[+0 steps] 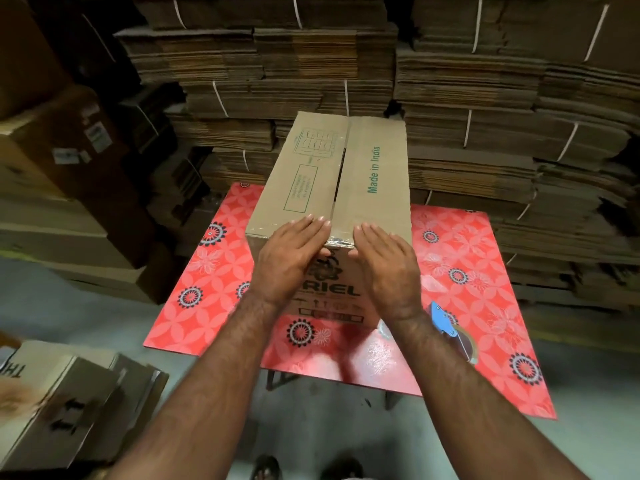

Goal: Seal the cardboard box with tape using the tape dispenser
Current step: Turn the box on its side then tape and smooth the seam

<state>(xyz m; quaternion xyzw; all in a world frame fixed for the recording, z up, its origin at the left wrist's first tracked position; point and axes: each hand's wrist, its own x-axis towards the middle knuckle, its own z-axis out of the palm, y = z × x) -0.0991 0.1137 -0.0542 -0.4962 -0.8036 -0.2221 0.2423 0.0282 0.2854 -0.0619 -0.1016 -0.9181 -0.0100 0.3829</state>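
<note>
Both my hands are lying flat and open, fingers stretched together, and pinching nothing. My left hand [289, 259] is pressing on the near top edge of the cardboard box [332, 188], left of the middle seam, and my right hand [386, 268] is pressing right of it. Clear tape is showing along the seam between them. This box is standing on the red flowered table [467, 271]. Near my right wrist, the blue tape dispenser [450, 329] is lying on the table.

Red floral-patterned table [485, 271] on grey floor [86, 317]. Strapped bundles of flattened cardboard [485, 116] stacked behind. Labelled cartons [69, 161] piled at left. Folded cartons [69, 403] lower left. Sandalled feet [266, 467] at bottom edge.
</note>
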